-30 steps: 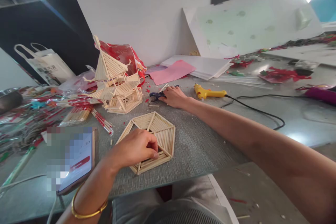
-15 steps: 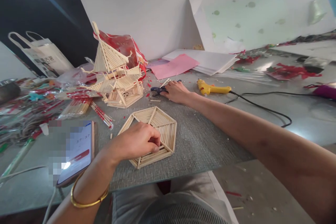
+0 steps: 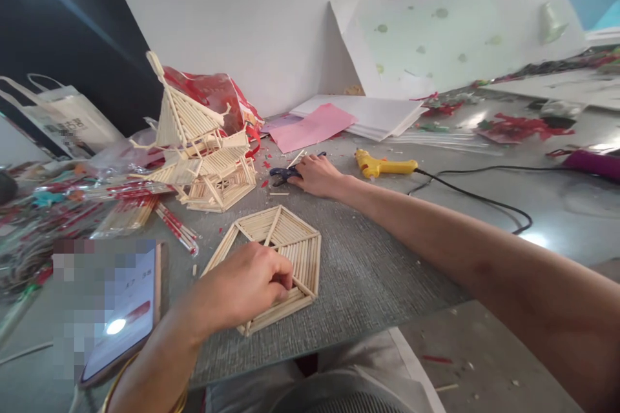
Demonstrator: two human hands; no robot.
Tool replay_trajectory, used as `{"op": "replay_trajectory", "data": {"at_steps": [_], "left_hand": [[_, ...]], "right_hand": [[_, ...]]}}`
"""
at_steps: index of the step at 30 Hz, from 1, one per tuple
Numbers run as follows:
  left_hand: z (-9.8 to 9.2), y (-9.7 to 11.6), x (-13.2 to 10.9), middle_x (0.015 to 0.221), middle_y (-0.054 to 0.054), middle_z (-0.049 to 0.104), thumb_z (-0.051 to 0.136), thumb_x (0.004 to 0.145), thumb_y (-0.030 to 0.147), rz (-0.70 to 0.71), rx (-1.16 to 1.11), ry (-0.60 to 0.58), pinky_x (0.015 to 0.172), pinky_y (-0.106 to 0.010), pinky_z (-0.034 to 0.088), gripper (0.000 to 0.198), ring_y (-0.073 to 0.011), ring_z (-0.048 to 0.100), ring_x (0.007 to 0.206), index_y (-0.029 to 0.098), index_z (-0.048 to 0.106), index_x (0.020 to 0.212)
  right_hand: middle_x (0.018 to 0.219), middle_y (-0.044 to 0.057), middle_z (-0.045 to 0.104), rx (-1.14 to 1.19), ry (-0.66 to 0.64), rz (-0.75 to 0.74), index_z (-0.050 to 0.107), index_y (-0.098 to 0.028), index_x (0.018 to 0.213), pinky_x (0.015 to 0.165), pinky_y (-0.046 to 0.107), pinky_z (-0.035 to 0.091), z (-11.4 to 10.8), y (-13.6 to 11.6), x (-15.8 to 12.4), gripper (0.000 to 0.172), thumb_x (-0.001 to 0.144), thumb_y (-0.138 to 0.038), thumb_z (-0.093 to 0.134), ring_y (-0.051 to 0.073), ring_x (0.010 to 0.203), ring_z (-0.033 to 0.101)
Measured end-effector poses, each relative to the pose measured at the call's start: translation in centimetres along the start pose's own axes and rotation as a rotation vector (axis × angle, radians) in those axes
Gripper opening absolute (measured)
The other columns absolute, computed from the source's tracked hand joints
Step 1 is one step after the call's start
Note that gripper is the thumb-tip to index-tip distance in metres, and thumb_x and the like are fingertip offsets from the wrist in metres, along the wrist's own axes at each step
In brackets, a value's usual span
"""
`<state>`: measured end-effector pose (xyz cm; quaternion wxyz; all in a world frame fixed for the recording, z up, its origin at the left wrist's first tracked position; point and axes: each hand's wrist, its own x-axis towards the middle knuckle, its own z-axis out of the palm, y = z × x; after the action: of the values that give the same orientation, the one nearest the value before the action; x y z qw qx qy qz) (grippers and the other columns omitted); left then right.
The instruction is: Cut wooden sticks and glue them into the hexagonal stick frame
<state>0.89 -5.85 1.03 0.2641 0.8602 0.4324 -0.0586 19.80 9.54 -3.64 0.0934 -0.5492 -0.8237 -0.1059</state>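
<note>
My left hand (image 3: 254, 281) is closed over the lower left part of a flat stick-built polygon frame (image 3: 303, 258) on the grey mat; its fingers curl down, and what they pinch, if anything, is hidden. Farther off, my right hand (image 3: 317, 175) rests on dark-handled pliers or cutters (image 3: 282, 175), fingers wrapped over the tool. One short loose stick (image 3: 279, 193) lies just in front of the tool. Behind the frame, to the left, stands a small tiered pavilion made of sticks (image 3: 194, 122) with a pointed roof.
A yellow glue gun (image 3: 387, 166) with a black cord lies right of my right hand. Pink paper (image 3: 314, 127) and white boards (image 3: 382, 117) are behind. At the left are a phone (image 3: 128, 316), wrapped stick bundles (image 3: 126, 216) and a tote bag (image 3: 72, 122).
The camera view has shifted, so most things appear farther left and slightly lower. Both hands keep nearly the same places relative to the stick frame and the tool.
</note>
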Motion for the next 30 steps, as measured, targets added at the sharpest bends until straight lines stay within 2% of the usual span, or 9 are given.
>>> {"op": "replay_trajectory", "data": {"at_steps": [5,12,19,30], "left_hand": [[-0.1,0.0,0.4,0.057,0.003,0.056,0.049,0.063,0.018,-0.03,0.0,0.002,0.052,-0.021,0.03,0.011,-0.0089,0.047,0.053,0.018,0.061,0.063],[-0.5,-0.6,0.8,0.055,0.003,0.056,0.051,0.065,0.021,-0.014,-0.032,-0.063,0.05,-0.021,0.03,0.012,-0.0093,0.048,0.053,0.018,0.063,0.063],[-0.2,-0.6,0.7,0.06,0.002,0.059,0.05,0.066,0.02,-0.011,-0.014,0.03,0.054,-0.023,0.03,0.012,-0.0101,0.049,0.055,0.018,0.061,0.064],[0.0,-1.0,1.1,0.061,0.001,0.059,0.05,0.068,0.023,-0.019,-0.066,0.037,0.055,-0.024,0.031,0.011,-0.0108,0.048,0.057,0.018,0.06,0.066]], "right_hand": [[0.109,0.016,0.055,0.002,0.005,-0.001,0.059,-0.011,0.105,0.083,0.037,0.032,0.0,0.0,0.0,0.049,0.086,-0.049,0.034,0.027,0.102,0.047],[0.107,0.015,0.056,-0.009,-0.001,-0.007,0.059,-0.012,0.105,0.08,0.037,0.034,-0.2,-0.1,-0.2,0.047,0.086,-0.048,0.034,0.027,0.1,0.048],[0.11,0.016,0.054,-0.01,-0.015,-0.006,0.058,-0.011,0.107,0.082,0.036,0.031,-0.1,-0.2,-0.1,0.049,0.087,-0.048,0.032,0.027,0.102,0.046],[0.109,0.016,0.055,-0.02,0.009,-0.01,0.059,-0.011,0.106,0.082,0.037,0.032,0.2,0.0,0.0,0.049,0.087,-0.048,0.033,0.028,0.102,0.047]]}}
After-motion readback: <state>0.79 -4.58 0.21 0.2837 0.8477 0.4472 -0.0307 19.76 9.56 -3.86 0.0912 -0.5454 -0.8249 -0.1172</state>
